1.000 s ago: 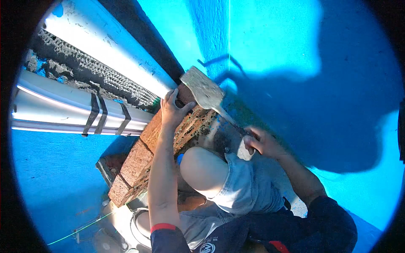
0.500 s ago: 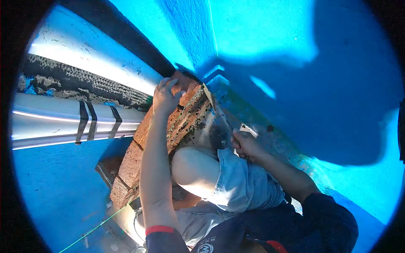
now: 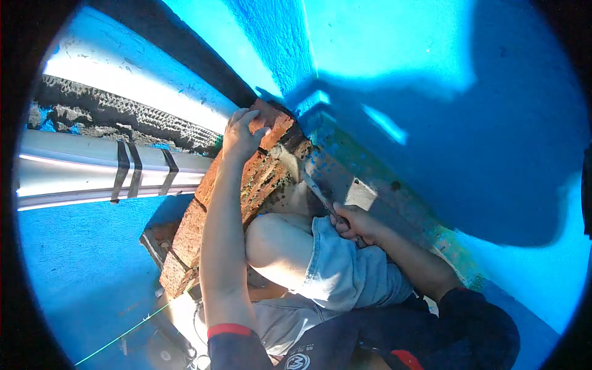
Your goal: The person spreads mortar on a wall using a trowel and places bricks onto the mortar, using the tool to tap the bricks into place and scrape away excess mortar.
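Note:
My left hand (image 3: pixel 242 137) rests on the end of a row of reddish-brown bricks (image 3: pixel 207 191), its fingers apart and pressing on the brick top. In my right hand (image 3: pixel 353 223), the fingers are wrapped round the handle of a trowel (image 3: pixel 319 194). The trowel's pale blade (image 3: pixel 287 161) lies against the rough side of the bricks, just below the left hand. Grey mortar and dark gaps show along that side. My bent knee (image 3: pixel 280 242) sits close beside the bricks.
Blue walls (image 3: pixel 394 43) meet in a corner beyond the bricks. White pipes (image 3: pixel 74 166) bound with black tape run up to the bricks from the left. A thin green string (image 3: pixel 123 333) stretches at lower left. A pale block (image 3: pixel 361 193) lies near my right hand.
The trowel blade has turned and swung left, from edge-on beside the brick end to flat against the brick side. My right hand has shifted slightly; my left hand keeps its place.

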### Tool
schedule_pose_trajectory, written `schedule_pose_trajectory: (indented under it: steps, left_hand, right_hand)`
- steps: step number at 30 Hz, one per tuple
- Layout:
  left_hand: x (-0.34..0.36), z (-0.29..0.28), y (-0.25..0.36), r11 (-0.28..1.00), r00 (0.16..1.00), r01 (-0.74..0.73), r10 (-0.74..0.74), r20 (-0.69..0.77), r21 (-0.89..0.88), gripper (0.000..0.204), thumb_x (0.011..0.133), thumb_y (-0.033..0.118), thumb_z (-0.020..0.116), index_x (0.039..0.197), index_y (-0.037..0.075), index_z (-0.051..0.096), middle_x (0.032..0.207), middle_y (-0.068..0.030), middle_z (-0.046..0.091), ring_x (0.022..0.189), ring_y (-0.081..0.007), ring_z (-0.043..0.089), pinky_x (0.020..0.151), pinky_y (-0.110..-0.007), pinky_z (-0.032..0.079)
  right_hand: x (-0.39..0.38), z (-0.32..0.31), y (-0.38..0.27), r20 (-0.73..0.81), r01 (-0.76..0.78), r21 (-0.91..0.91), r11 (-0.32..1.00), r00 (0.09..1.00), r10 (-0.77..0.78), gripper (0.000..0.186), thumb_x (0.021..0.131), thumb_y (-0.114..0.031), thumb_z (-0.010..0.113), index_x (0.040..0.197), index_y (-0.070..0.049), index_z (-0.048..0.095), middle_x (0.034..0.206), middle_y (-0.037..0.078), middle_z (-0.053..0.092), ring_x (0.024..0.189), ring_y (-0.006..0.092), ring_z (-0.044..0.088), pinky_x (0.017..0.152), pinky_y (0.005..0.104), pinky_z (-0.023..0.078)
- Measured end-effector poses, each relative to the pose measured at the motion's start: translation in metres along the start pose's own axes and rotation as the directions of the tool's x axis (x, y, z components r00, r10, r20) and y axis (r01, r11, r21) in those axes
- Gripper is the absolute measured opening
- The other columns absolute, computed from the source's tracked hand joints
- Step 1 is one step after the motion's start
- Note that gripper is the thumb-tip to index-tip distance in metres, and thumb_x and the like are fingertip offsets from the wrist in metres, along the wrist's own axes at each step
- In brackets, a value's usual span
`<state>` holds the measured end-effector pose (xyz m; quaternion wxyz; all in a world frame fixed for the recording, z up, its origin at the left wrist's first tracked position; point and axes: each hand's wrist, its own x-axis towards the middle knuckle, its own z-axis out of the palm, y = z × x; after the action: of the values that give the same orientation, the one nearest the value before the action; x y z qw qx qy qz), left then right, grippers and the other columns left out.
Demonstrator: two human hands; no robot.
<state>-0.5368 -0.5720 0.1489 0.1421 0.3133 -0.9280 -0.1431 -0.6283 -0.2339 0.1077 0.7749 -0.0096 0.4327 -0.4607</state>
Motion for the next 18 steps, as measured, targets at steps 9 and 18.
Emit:
schedule_pose_trajectory:
  steps: [9, 18]
  left_hand:
    - [-0.019, -0.026, -0.006, 0.958, 0.976, 0.136, -0.174, -0.133, -0.251, 0.036, 0.085, 0.028, 0.071, 0.115, 0.009, 0.065, 0.120, -0.0105, 0.063, 0.111, -0.0258, 0.060, 0.097, -0.035, 0.045]
    - [-0.142, -0.110, -0.004, 0.891, 0.923, 0.288, -0.356, -0.147, -0.350, 0.031, 0.087, 0.017, 0.068, 0.114, 0.002, 0.063, 0.112, -0.0129, 0.065, 0.111, -0.0234, 0.059, 0.097, -0.033, 0.043]
  right_hand:
    - [-0.001, -0.021, 0.008, 0.258, -0.137, 0.005, 0.991, 0.957, 0.131, 0.038, 0.102, -0.045, 0.035, 0.093, -0.012, 0.052, 0.057, -0.006, 0.040, 0.040, 0.0046, 0.029, 0.035, 0.0232, 0.025]
    - [-0.068, 0.023, -0.062, 0.220, 0.096, -0.216, 0.972, 0.974, -0.047, 0.041, 0.102, -0.045, 0.038, 0.093, -0.009, 0.053, 0.060, -0.003, 0.041, 0.044, 0.0060, 0.033, 0.039, 0.0238, 0.028]
